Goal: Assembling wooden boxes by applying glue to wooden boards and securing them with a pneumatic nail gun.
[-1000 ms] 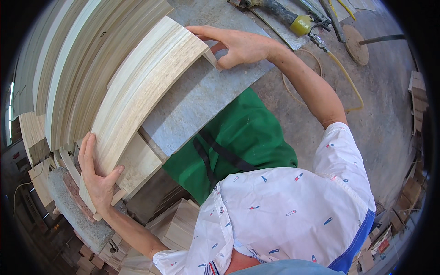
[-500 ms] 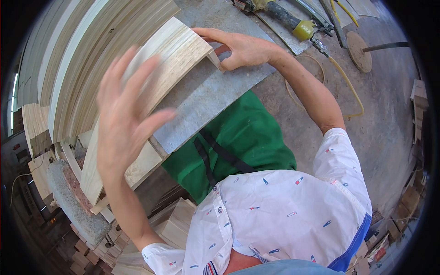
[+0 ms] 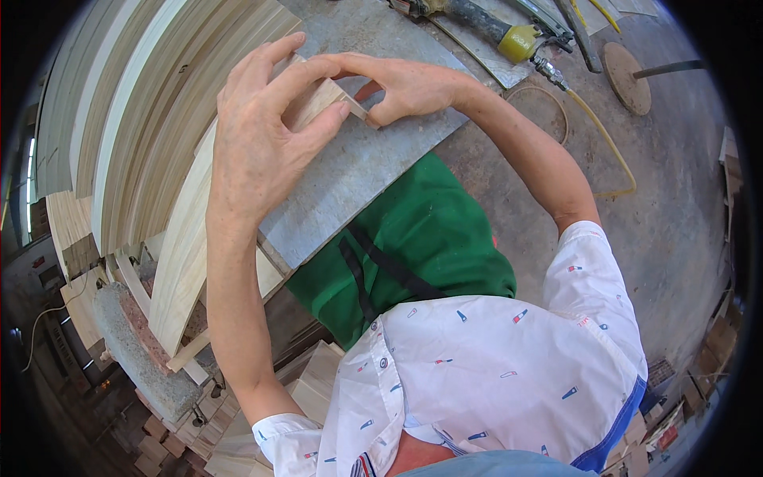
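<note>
A pale curved wooden piece (image 3: 322, 102) lies over a grey metal-topped work surface (image 3: 350, 171). My left hand (image 3: 258, 131) spans the piece from above near its far end, with the thumb along the near edge and the fingers over the far side. At that same end my right hand (image 3: 413, 89) grips the end, fingers on top and thumb lower down at the corner. The left hand and forearm hide much of the piece's length.
Stacked curved wooden pieces (image 3: 151, 119) rise on the left. A yellow-and-black air tool (image 3: 501, 36) with a yellow hose (image 3: 600, 143) lies at the far right, near a round disc on a rod (image 3: 626, 78). A stone-like block (image 3: 143, 358) sits lower left.
My left hand has swung right and away from me, coming down onto the curved wooden piece. My right hand stays at the piece's end, almost unmoved.
</note>
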`<action>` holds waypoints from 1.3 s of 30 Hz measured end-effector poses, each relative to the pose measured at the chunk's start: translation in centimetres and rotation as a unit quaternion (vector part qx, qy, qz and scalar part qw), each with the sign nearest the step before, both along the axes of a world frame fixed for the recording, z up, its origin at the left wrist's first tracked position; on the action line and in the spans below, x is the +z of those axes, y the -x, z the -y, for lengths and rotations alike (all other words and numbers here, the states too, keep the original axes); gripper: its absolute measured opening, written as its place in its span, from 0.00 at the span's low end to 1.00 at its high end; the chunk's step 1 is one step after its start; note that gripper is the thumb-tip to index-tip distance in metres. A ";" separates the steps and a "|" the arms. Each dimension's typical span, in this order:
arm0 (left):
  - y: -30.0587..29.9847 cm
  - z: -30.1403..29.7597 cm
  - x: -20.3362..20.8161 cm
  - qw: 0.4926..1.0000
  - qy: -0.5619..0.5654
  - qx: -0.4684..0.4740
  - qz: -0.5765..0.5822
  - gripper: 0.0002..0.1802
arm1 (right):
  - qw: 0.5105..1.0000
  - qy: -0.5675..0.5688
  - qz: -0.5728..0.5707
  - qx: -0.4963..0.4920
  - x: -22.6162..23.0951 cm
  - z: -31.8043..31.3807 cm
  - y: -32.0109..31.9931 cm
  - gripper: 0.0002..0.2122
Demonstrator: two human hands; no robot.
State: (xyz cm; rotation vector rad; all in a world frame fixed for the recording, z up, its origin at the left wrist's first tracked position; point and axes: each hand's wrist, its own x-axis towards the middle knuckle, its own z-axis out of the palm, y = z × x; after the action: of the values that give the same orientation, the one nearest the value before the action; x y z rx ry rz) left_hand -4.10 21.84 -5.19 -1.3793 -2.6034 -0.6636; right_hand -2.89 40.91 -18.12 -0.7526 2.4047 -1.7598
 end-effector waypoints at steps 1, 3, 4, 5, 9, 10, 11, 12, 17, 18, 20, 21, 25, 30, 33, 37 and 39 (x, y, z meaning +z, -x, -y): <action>0.0 0.0 -0.1 1.000 -0.003 0.003 -0.003 0.19 | 1.000 -0.010 0.011 -0.002 0.1 0.0 -0.1 0.43; 0.0 -0.1 -0.1 1.000 -0.006 0.003 -0.008 0.18 | 1.000 0.000 0.027 0.000 0.4 -0.1 -0.3 0.42; -0.1 -0.1 -0.1 1.000 -0.011 0.003 -0.008 0.18 | 0.998 0.003 0.055 0.002 0.6 -0.1 -0.4 0.41; -0.1 -0.2 -0.2 1.000 -0.010 0.004 -0.010 0.18 | 0.999 0.002 0.055 0.002 0.8 -0.1 -0.4 0.41; -0.1 -0.1 -0.2 1.000 -0.004 0.011 -0.021 0.18 | 0.997 -0.001 0.074 0.001 1.5 -0.1 -0.6 0.42; -0.1 -0.1 -0.3 1.000 -0.006 0.010 -0.017 0.18 | 0.996 -0.006 0.090 0.000 1.5 -0.1 -0.7 0.43; -0.1 -0.1 -0.3 1.000 -0.002 0.012 -0.022 0.18 | 0.996 -0.006 0.089 0.001 1.6 -0.1 -0.7 0.43; -0.1 -0.1 -0.3 1.000 -0.004 0.011 -0.022 0.18 | 0.997 -0.002 0.083 0.002 1.6 -0.2 -0.7 0.43; -0.2 -0.1 -0.3 1.000 -0.012 0.011 -0.022 0.18 | 0.998 0.010 0.069 -0.009 0.9 -0.1 -0.5 0.43; -0.3 -0.1 -0.2 1.000 -0.001 0.016 -0.021 0.17 | 0.997 0.009 0.073 -0.010 0.8 0.1 -0.5 0.43; -0.3 0.0 -0.1 1.000 0.004 0.020 -0.023 0.17 | 0.997 0.002 0.075 -0.012 0.8 0.0 -0.6 0.43; -0.3 0.0 0.0 1.000 0.011 0.015 -0.023 0.17 | 0.998 -0.009 0.067 -0.008 1.2 -0.3 -0.7 0.42; -0.1 0.1 -0.1 1.000 0.016 0.004 -0.024 0.19 | 0.995 -0.001 -0.007 -0.095 4.2 -3.7 -1.3 0.39; 0.0 0.7 -0.3 0.999 0.004 -0.012 -0.041 0.19 | 0.897 -0.225 -0.078 -0.372 8.0 -11.2 -1.9 0.26; 0.0 0.9 -0.5 0.999 0.005 -0.010 -0.052 0.19 | 0.793 -0.505 0.097 -0.327 4.9 -12.2 -0.4 0.33; 0.2 1.1 -0.8 0.997 -0.010 -0.018 -0.074 0.19 | 0.786 -0.513 -0.025 -0.344 0.7 -12.3 1.2 0.31; 0.2 1.0 -1.1 0.998 -0.025 -0.021 -0.057 0.19 | 0.775 -0.524 -0.023 -0.352 1.9 -12.0 1.8 0.27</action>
State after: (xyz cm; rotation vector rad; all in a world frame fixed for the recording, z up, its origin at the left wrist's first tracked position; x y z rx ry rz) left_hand -4.31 20.80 -6.27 -1.4177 -2.4608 -0.6315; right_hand -4.64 52.89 -16.27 0.2957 3.2558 -0.1324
